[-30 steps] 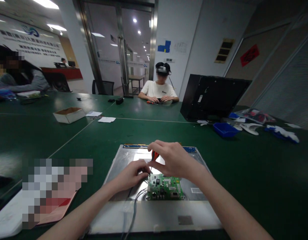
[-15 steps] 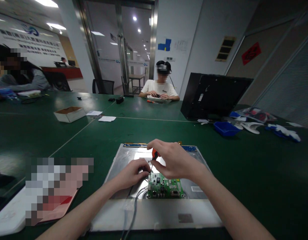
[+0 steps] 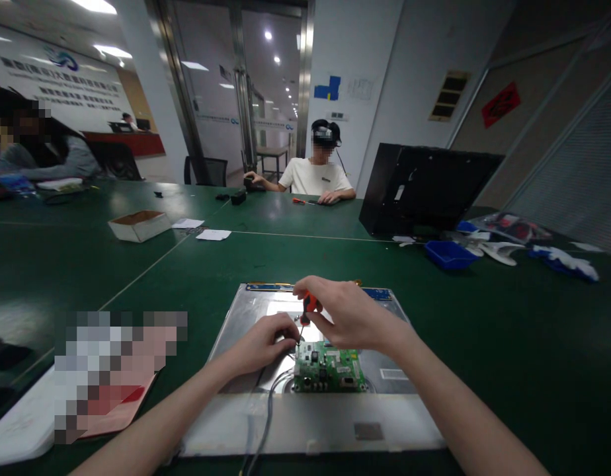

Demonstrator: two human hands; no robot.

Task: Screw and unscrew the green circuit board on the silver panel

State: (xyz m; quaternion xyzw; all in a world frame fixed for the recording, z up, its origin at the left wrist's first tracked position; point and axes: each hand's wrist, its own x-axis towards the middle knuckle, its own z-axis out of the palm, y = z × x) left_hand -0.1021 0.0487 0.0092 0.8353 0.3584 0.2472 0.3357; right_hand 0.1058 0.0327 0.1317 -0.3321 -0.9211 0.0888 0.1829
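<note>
A silver metal panel (image 3: 385, 416) lies on the green table, with a green circuit board (image 3: 330, 370) on its middle. My right hand (image 3: 350, 314) grips a red and black screwdriver (image 3: 308, 305) from above. The screwdriver's shaft points down at the board's upper left corner. Beside that corner my left hand (image 3: 268, 338) has thumb and forefinger pinched close to the tip; whatever lies between them is too small to make out. Grey cables (image 3: 268, 416) run from the board's left side down over the panel's near edge.
A white box (image 3: 141, 228) and papers (image 3: 213, 235) lie beyond, to the left. At the right are a blue tray (image 3: 449, 255), gloves (image 3: 563, 262) and a black monitor housing (image 3: 424, 192). A person (image 3: 318, 175) sits opposite; a pink item (image 3: 131, 413) lies near left.
My right thumb and fingers have shifted slightly on the screwdriver, showing more of its handle. My left hand has barely moved. The person opposite has reached a hand out to the left.
</note>
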